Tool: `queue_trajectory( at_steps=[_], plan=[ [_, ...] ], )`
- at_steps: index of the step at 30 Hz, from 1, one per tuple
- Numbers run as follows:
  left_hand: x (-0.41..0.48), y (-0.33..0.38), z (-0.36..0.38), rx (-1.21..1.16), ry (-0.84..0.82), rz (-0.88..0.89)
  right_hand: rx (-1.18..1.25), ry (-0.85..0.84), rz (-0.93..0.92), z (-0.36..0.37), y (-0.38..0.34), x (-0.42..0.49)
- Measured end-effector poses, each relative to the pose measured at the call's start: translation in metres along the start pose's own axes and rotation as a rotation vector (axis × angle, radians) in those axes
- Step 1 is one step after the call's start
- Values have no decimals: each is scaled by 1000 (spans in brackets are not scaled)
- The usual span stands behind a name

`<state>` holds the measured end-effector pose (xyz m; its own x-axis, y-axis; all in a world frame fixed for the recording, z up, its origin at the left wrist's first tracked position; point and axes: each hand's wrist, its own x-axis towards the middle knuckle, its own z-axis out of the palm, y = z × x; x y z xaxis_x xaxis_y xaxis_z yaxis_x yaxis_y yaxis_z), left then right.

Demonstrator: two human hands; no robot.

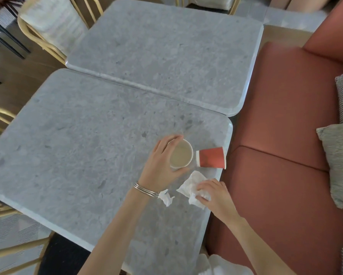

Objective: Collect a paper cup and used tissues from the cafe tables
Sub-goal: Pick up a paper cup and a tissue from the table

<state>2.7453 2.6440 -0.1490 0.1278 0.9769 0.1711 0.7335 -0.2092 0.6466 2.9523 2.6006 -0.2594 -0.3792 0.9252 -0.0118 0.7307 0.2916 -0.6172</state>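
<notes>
An upright paper cup (181, 154) with a stained beige inside stands near the right edge of the near grey table (71, 147). My left hand (162, 165) is wrapped around its side. A second cup, red (211, 157), lies on its side just right of it, at the table's edge. My right hand (212, 192) presses on a crumpled white tissue (192, 182) and pinches part of it. A smaller wadded tissue (166, 197) lies by my left wrist.
A second grey table (166, 46) adjoins the far side. A red-brown bench (281, 120) with cushions (339, 165) runs along the right. Rattan chairs (47, 26) stand at the left and far side.
</notes>
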Motion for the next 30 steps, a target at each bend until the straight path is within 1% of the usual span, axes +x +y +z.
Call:
queue_trajectory(
  at_steps=[1,2,3,4,5,7,9,12,16,19,21,23,27,30],
  plan=[
    [-2,-4,3,18,-25,-9,51,95,29,-10,0,0],
    [-5,-8,6,40,-52,-22,86,228,57,-19,0,2],
    [-8,-12,10,66,-77,-35,73,362,79,-28,2,8],
    [-10,-17,15,90,-103,-49,52,446,114,-35,6,17],
    [-13,-22,19,102,-133,-66,60,451,166,-41,11,28],
    [-17,-30,28,88,-174,-85,161,321,253,-45,19,48],
    [-21,-33,32,76,-172,-98,225,208,264,-45,20,62],
    [-27,-38,36,59,-158,-123,262,173,227,-42,20,68],
    [-32,-46,36,49,-125,-160,235,169,145,-39,14,75],
    [-33,-55,33,65,-59,-205,217,183,42,-41,2,82],
    [-36,-65,29,78,-17,-243,196,162,-29,-42,-8,89],
    [-42,-75,25,71,22,-277,129,97,-117,-41,-20,95],
    [-57,-84,10,70,86,-309,-105,-63,-362,-28,-40,107],
    [-72,-88,1,89,104,-312,-249,-188,-473,-14,-53,110]
  ],
)
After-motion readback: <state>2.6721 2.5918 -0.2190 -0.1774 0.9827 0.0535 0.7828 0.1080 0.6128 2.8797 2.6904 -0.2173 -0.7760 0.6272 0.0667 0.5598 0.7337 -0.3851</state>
